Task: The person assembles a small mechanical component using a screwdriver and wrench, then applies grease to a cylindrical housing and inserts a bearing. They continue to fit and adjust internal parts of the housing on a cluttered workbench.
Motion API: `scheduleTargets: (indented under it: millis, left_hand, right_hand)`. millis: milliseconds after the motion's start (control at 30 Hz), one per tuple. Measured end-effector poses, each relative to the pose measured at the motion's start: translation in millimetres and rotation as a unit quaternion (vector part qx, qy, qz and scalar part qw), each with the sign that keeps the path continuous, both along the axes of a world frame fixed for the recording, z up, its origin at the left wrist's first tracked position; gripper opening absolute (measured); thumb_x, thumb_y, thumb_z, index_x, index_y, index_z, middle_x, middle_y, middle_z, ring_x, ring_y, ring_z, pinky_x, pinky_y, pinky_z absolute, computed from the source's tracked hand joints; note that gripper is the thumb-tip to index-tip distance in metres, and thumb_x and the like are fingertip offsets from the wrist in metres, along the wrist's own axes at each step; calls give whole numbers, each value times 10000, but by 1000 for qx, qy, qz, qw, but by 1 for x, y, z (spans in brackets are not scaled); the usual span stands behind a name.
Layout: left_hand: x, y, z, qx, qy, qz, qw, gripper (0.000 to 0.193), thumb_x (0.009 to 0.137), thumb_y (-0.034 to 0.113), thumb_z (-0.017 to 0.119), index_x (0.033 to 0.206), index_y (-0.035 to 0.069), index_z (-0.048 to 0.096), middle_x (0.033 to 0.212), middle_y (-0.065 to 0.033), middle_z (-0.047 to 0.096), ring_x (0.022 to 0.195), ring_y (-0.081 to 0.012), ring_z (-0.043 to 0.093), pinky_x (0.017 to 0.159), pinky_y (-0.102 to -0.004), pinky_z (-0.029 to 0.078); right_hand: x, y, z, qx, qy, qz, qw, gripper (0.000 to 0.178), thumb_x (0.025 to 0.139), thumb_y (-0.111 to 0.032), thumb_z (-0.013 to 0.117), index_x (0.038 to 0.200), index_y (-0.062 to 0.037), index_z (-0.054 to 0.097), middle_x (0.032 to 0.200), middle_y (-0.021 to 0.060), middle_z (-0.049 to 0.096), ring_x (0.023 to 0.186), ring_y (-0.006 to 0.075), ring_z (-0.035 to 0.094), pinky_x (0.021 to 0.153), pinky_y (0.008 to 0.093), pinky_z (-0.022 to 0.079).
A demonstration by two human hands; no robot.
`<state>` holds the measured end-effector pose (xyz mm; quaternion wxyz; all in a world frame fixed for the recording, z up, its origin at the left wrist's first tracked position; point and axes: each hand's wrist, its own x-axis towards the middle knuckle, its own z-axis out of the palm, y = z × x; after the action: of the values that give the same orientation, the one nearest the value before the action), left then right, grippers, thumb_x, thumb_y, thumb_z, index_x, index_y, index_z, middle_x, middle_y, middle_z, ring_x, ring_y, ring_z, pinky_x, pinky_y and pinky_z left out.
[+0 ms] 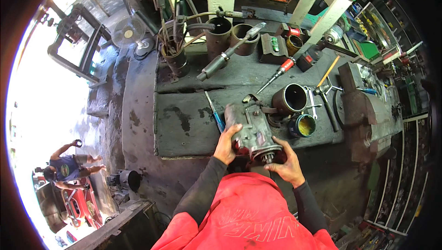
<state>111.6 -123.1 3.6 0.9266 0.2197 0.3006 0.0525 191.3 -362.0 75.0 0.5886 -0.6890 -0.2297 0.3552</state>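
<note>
A dirty grey metal starter motor [251, 122], by its look, is held between my two hands at the front edge of the workbench. Its round flange and small toothed gear [267, 158] point toward me. My left hand [225, 145] grips the body on the left side. My right hand [289, 164] curls around the flange end, its thumb close to the gear. Just left of the motor lies a screwdriver with a blue handle [218, 121]. Right of it stand a dark metal cup [290, 99] and an open can with yellowish grease [305, 125].
Wrenches [314, 102] and a hammer [329, 109] lie on the bench [184, 130] to the right. A red-handled screwdriver [286, 65] lies farther back, near several metal cans. A vise [368, 121] stands far right. At left are a fan [129, 32] and another person [69, 167].
</note>
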Motion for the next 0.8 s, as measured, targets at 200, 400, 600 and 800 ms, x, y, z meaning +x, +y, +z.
scheduleTargets:
  millis: [200, 400, 600, 800]
  left_hand:
    - [-6, 25, 11, 511, 184, -132, 829, 729, 926, 493, 815, 1336, -93, 673, 1218, -268, 760, 1115, -325, 741, 1009, -414, 550]
    - [-117, 88, 19, 683, 298, 59, 664, 250, 917, 145, 825, 1127, 10, 814, 1024, -144, 809, 893, -217, 782, 826, -354, 615]
    - [-163, 109, -31, 780, 316, -60, 538, 311, 841, 135, 838, 1135, 38, 809, 1037, -131, 748, 1021, -336, 709, 932, -422, 551]
    - [-148, 111, -34, 628, 312, -10, 713, 161, 978, 90, 749, 1112, 5, 775, 1033, -85, 735, 980, -234, 680, 902, -379, 558]
  right_hand:
    - [9, 7, -36, -38, -33, -53, 997, 994, 617, 3, 972, 1528, -66, 578, 1337, 71, 690, 1189, 205, 675, 1049, 371, 541]
    - [-15, 1, -56, -128, -333, 15, 934, 945, 594, -158, 992, 1473, -129, 647, 1391, 116, 701, 1297, 334, 605, 1149, 446, 403]
    - [-19, 9, -58, -132, -350, 8, 927, 949, 605, -146, 977, 1491, -139, 638, 1388, 110, 699, 1256, 353, 585, 1129, 456, 414]
    - [2, 13, -49, -111, -433, 62, 892, 926, 625, -166, 967, 1491, -148, 642, 1352, 142, 694, 1279, 366, 601, 1136, 503, 402]
